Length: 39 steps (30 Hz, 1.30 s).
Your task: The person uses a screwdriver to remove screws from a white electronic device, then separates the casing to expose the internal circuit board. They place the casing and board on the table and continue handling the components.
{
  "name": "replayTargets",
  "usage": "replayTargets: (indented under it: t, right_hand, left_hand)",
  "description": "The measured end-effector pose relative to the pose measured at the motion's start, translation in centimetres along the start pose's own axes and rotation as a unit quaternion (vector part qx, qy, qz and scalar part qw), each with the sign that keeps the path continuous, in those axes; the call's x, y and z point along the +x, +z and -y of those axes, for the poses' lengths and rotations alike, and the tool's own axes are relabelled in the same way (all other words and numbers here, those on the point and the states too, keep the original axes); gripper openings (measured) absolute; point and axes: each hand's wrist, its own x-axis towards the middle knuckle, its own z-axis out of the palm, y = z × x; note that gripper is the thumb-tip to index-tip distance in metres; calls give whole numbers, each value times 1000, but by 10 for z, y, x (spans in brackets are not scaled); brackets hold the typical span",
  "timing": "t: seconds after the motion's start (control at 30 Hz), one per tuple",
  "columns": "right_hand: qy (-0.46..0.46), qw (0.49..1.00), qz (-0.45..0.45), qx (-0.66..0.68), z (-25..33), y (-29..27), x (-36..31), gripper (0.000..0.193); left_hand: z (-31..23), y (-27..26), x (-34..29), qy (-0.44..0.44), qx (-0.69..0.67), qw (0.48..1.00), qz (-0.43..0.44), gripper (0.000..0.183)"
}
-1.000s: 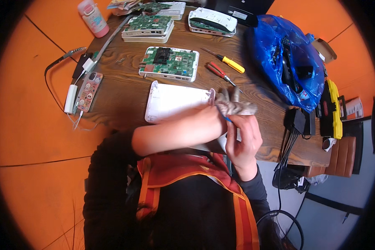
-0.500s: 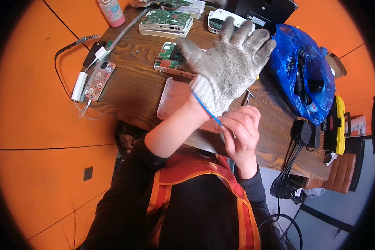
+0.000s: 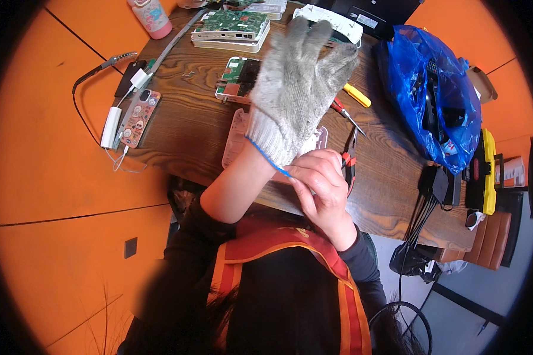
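A grey knitted work glove with a blue-edged cuff covers my left hand, which is raised over the table with its fingers stretched out. My bare right hand pinches the blue edge of that cuff at the wrist. Beneath the glove lies a white plastic housing, partly hidden. Just beyond it is a green circuit board in a white case, also partly covered by the glove. Red-and-black-handled pliers lie beside my right hand.
A yellow-handled tool and a red-handled screwdriver lie right of the glove. A blue plastic bag holds black devices. Stacked circuit boards stand at the back. A patterned phone with cables lies left; black adapters sit right.
My gloved left hand has shifted left and turned, its fingers less spread. My right hand moved left with it, still pinching the cuff. The pliers and yellow-handled tool now show more.
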Motion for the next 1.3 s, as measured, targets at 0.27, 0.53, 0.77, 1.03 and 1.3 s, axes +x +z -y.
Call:
replayTargets:
  t: [0.27, 0.53, 0.77, 1.03, 1.3]
  right_hand:
    - [-90, 991, 69, 66, 4, 9, 0, 22]
    - [85, 982, 160, -56, -5, -12, -27, 38]
    - [89, 959, 223, -151, -20, -15, -48, 30]
    - [91, 982, 141, -88, -23, -46, -21, 15]
    - [86, 975, -16, -205, -114, -58, 76, 19]
  left_hand:
    - [-8, 14, -19, -27, -11, 999, 14, 62]
    - [-97, 25, -45, 212, 262, 938, 84, 61]
    - [-154, -20, -65, 239, 392, 883, -98, 61]
    - [-178, -63, -38, 208, 419, 879, -91, 56]
    - [-167, -99, -28, 160, 543, 819, -91, 49]
